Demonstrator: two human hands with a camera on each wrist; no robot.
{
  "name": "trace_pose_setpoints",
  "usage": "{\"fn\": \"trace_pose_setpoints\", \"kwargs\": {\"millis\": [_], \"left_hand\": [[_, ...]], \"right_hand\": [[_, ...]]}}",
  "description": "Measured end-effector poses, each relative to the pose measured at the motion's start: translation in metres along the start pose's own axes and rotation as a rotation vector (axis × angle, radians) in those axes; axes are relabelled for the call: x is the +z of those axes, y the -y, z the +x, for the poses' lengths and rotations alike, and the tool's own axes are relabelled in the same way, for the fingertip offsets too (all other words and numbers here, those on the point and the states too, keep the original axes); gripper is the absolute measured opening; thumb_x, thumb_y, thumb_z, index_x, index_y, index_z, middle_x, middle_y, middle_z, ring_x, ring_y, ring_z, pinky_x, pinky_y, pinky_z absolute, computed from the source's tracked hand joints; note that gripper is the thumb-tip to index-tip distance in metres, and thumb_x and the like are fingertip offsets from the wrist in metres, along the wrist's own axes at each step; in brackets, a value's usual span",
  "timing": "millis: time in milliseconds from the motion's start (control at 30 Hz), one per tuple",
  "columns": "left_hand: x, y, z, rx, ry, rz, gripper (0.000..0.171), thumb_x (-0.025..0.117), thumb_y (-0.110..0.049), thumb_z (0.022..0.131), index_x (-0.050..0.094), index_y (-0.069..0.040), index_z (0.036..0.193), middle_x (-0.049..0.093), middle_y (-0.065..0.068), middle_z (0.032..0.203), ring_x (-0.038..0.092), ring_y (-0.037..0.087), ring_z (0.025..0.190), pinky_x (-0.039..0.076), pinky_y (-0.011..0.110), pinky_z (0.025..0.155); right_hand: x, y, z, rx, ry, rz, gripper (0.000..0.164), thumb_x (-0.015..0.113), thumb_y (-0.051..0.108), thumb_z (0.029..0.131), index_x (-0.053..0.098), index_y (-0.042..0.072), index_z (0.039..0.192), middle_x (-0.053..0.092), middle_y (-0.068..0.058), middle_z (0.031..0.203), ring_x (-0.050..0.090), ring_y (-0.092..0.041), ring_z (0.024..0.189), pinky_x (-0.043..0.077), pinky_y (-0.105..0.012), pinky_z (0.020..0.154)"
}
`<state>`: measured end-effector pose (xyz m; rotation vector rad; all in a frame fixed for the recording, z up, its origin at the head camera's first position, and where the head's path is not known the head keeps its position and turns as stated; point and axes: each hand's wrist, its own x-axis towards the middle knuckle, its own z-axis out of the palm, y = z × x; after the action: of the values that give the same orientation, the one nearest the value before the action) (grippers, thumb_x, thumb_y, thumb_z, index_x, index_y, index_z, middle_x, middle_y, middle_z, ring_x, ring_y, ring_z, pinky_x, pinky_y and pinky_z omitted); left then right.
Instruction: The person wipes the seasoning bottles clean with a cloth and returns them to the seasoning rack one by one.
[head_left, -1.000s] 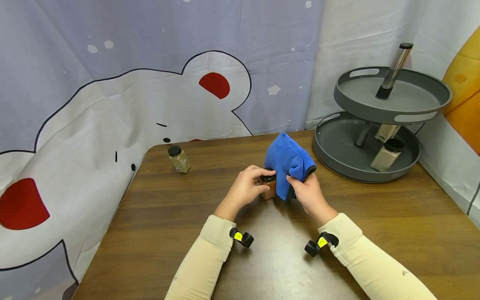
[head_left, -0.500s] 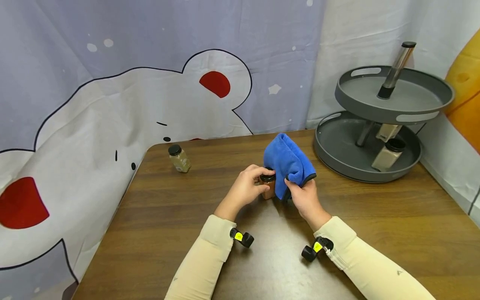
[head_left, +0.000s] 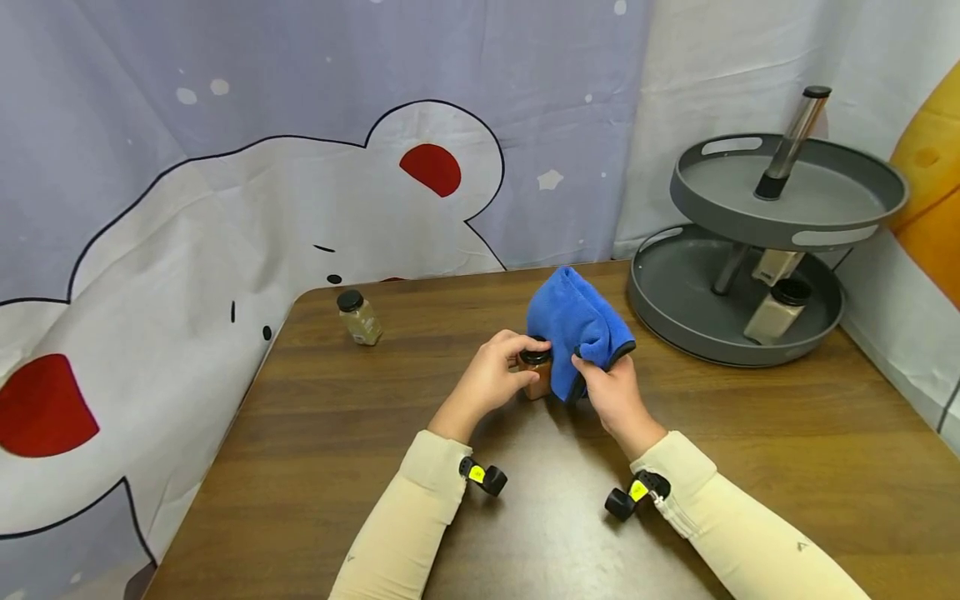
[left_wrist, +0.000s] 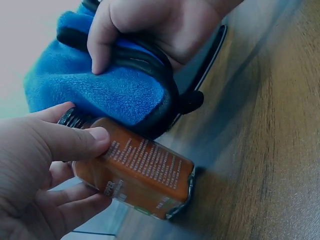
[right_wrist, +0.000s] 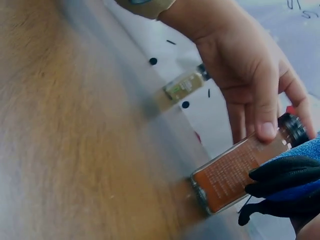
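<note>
My left hand (head_left: 491,373) grips a square glass spice jar (left_wrist: 142,167) by its upper part, thumb on the near face and a finger over the black lid. Reddish-orange powder fills the jar, and white print covers its label. A folded blue microfiber cloth (head_left: 573,321) with black edging is pinched in my right hand (head_left: 618,396). The cloth lies against the jar's right side, near the lid. In the right wrist view the jar (right_wrist: 227,175) stands with its base at the table and the cloth's dark edge overlapping it.
Another jar (head_left: 360,319) with greenish-tan contents and a black lid stands at the table's back left. A grey two-tier round tray (head_left: 660,325) sits at the back right, with two pale jars on its lower tier. A patterned curtain hangs behind.
My right hand and forearm have shifted slightly left, then a touch back right, and the cloth's folds have changed shape a little. My left hand and the jar stay in place.
</note>
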<state>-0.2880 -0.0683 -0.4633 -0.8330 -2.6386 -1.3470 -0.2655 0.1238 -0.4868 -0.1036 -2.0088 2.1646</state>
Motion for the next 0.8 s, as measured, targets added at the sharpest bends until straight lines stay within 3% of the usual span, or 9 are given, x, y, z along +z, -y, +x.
{"fn": "trace_pose_setpoints", "kwargs": {"millis": [67,267,467,533,733,800], "left_hand": [[-0.001,-0.001,0.0,0.003,-0.004,0.003,0.046,0.08,0.001,0.084,0.072,-0.015,0.126,0.061,0.009,0.118,0.061,0.021,0.107,0.055,0.033,0.093],[-0.001,-0.001,0.0,0.009,-0.001,0.012,0.048,0.08,0.001,0.084,0.071,-0.016,0.128,0.061,0.009,0.118,0.061,0.021,0.108,0.054,0.031,0.093],[0.0,0.0,0.0,0.001,-0.004,0.016,0.047,0.08,0.001,0.084,0.071,-0.015,0.128,0.061,0.009,0.118,0.062,0.021,0.106,0.055,0.033,0.092],[0.0,0.0,0.0,0.001,-0.008,0.017,0.046,0.08,0.001,0.084,0.071,-0.015,0.127,0.061,0.009,0.118,0.062,0.021,0.106,0.055,0.034,0.092],[0.0,-0.001,0.0,0.002,-0.006,0.02,0.048,0.08,0.001,0.084,0.071,-0.017,0.128,0.061,0.009,0.117,0.061,0.02,0.106,0.055,0.033,0.092],[0.0,-0.001,-0.001,-0.003,-0.005,0.021,0.048,0.08,0.0,0.085,0.071,-0.018,0.128,0.06,0.009,0.117,0.061,0.02,0.106,0.055,0.033,0.092]], "right_hand": [[0.0,0.0,-0.001,-0.006,0.007,-0.025,0.047,0.062,-0.006,0.09,0.047,-0.013,0.134,0.054,-0.027,0.137,0.051,-0.03,0.127,0.039,-0.041,0.11],[-0.003,-0.004,-0.001,0.087,0.081,-0.262,0.05,0.062,0.005,0.091,0.048,-0.014,0.135,0.055,-0.03,0.136,0.052,-0.037,0.126,0.04,-0.049,0.109],[-0.001,0.001,-0.001,0.015,0.017,-0.069,0.048,0.063,-0.004,0.089,0.047,-0.013,0.134,0.055,-0.028,0.135,0.052,-0.033,0.124,0.04,-0.044,0.109],[0.0,0.0,-0.002,0.001,0.011,-0.076,0.046,0.063,-0.003,0.089,0.048,-0.013,0.132,0.055,-0.028,0.134,0.052,-0.032,0.124,0.04,-0.043,0.108],[-0.006,-0.016,0.001,0.078,0.127,-0.362,0.047,0.06,0.008,0.093,0.049,-0.013,0.134,0.056,-0.03,0.135,0.052,-0.037,0.126,0.04,-0.049,0.109],[-0.008,-0.02,0.003,0.097,0.154,-0.39,0.05,0.059,0.01,0.094,0.047,-0.014,0.136,0.055,-0.032,0.136,0.051,-0.039,0.127,0.039,-0.051,0.11]]}}
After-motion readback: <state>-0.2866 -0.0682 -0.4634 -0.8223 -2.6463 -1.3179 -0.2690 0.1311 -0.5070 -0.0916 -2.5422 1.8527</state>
